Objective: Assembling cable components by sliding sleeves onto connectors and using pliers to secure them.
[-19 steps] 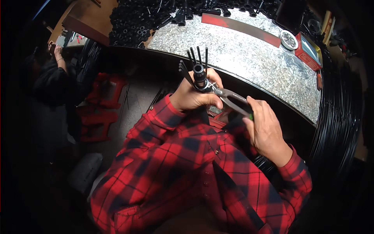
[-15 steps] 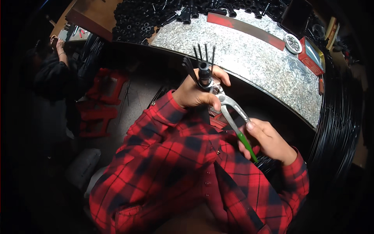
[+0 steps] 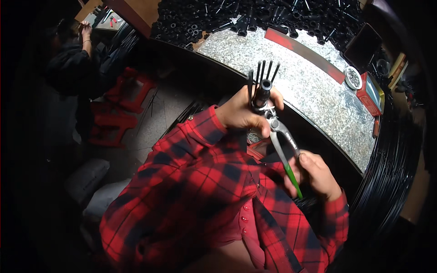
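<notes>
My left hand (image 3: 236,111) is closed around a black hollow tubular fitting (image 3: 262,94), its open end turned up. Several thin black rods (image 3: 265,70) stand up beside the fitting out of the same grip. Steel pincers (image 3: 276,136) with a green handle cover reach from my right hand up to the fitting's base. My right hand (image 3: 317,175) is closed on the pincers' handles. The jaws are at a small light metal piece below the fitting, partly hidden by my left fingers; whether they bite on it I cannot tell.
Ahead is a speckled metal-topped bench (image 3: 327,109) with a red-and-dark bar (image 3: 305,54), piled black tubes (image 3: 200,18), a white bowl (image 3: 353,78) of small bits and a red box (image 3: 369,93). Black rods (image 3: 387,173) hang right. Red stools (image 3: 129,91) and another person (image 3: 73,68) are left.
The view has shifted, so bench, stools and hands sit elsewhere in the picture. My hands keep the same holds on the fitting, rods and pincers.
</notes>
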Demonstrator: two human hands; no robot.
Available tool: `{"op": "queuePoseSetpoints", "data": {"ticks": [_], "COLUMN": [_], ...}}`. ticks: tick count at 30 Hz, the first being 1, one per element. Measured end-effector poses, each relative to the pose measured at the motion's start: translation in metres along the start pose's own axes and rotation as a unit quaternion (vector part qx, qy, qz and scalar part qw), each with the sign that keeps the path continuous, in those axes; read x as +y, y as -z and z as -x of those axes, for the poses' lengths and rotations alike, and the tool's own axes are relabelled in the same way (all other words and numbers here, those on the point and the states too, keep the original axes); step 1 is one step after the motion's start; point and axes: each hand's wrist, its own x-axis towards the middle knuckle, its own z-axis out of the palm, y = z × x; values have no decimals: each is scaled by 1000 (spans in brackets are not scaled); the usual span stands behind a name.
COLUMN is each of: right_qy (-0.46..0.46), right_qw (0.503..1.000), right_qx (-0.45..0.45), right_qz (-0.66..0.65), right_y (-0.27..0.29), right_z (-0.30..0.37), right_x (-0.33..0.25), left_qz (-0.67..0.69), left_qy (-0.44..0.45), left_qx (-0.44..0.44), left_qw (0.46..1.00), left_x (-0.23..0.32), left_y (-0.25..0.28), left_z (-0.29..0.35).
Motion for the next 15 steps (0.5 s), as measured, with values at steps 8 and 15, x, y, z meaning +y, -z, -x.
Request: {"op": "queuePoseSetpoints", "data": {"ticks": [8, 15], "right_qy": [190, 31], "right_qw": [908, 970], "right_qx": [114, 0], "right_qz": [356, 242], "right_y": [-27, 4], "right_z": [-11, 6], "right_x": [-16, -17], "left_qz": [-74, -40], "left_qy": [-56, -73], "left_qx": [36, 45], "left_qw": [995, 996], "left_x": [-8, 0], "left_y": [6, 1], "left_z": [-1, -5]}}
